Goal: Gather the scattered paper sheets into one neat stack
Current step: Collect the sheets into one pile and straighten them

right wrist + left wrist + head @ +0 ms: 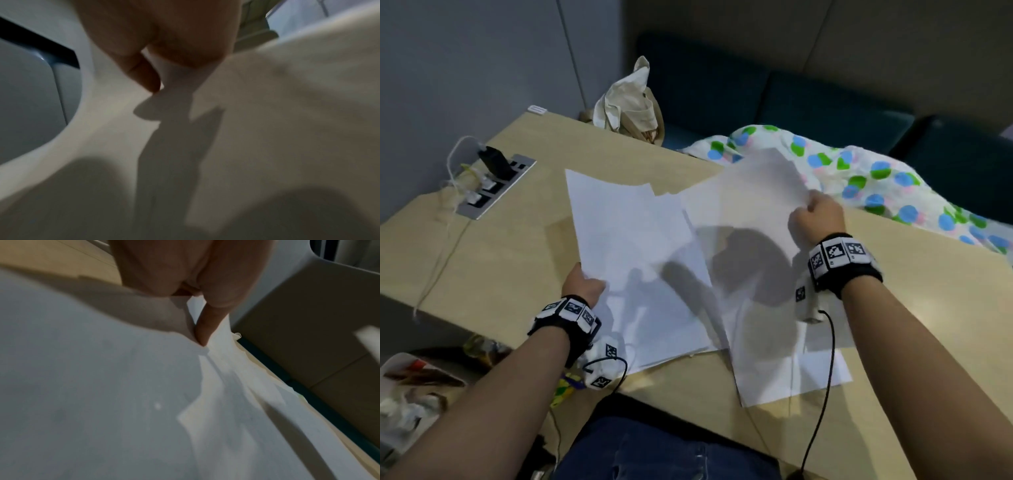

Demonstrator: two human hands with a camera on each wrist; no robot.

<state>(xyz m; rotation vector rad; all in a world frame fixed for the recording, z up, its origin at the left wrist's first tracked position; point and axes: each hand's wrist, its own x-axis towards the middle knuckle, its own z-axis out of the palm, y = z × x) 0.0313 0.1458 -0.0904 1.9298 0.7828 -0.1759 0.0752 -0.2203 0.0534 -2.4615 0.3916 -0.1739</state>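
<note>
Head view shows my left hand (583, 286) pinching the pile (633, 260) on the desk (510, 246), my right hand (816, 219) gripping a lifted sheet (743, 205). I judge I'm mid-gathering; next, lay it squarely on top.

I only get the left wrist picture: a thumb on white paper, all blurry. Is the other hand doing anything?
Observer: Yes. The right hand pinches a sheet at its far edge and lifts it off the table.
Operator: And the paper my thumb is on?
Observer: The left hand holds a small pile, edges uneven, raised at the near left side.
Operator: Any sheets left lying?
Observer: One lies flat near the right forearm.
Operator: Anything else there?
Observer: A cloth bag at the table's far edge.
</note>
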